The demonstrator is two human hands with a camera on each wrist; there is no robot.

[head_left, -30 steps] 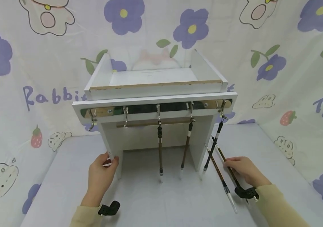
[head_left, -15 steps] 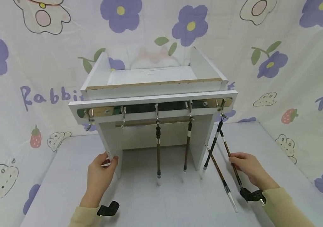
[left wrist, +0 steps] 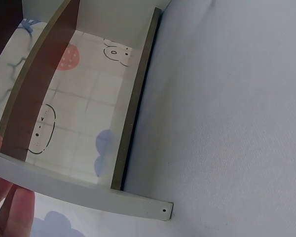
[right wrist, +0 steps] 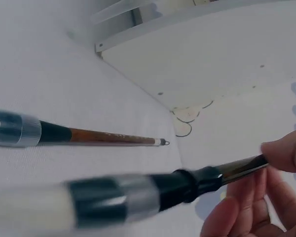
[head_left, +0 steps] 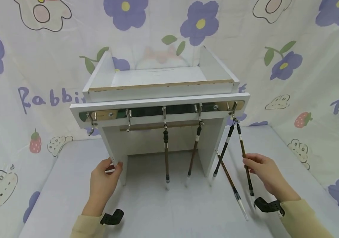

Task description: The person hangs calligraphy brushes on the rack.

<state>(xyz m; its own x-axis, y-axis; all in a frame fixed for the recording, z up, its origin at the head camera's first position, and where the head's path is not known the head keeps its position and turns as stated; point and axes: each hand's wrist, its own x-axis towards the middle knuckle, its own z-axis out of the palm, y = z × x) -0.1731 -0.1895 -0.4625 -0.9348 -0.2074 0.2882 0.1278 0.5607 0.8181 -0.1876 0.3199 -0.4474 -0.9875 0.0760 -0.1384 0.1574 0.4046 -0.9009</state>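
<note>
In the head view my left hand (head_left: 104, 181) grips the front edge of the left side panel (head_left: 114, 148) of a white shelf (head_left: 163, 96). The left wrist view shows its fingers on both sides of that edge. My right hand (head_left: 264, 173) pinches a brown writing brush (head_left: 242, 143) by the handle, tip down, its upper end close to the rightmost hook (head_left: 233, 110). Three brushes hang from the hook rail (head_left: 151, 112): one in the middle (head_left: 166, 157), one to its right (head_left: 194, 152), and a dark one (head_left: 224, 150) on the rightmost hook. Whether the held brush's loop touches that hook I cannot tell.
Another brush (head_left: 232, 181) with a clear cap lies on the white tabletop (head_left: 163, 215), right of the shelf. The two left hooks (head_left: 129, 119) carry nothing. A patterned cloth (head_left: 315, 82) stands behind and beside the table.
My right hand has raised the brush from the tabletop, bringing its upper end up to the rightmost hook. My left hand has kept its grip on the panel.
</note>
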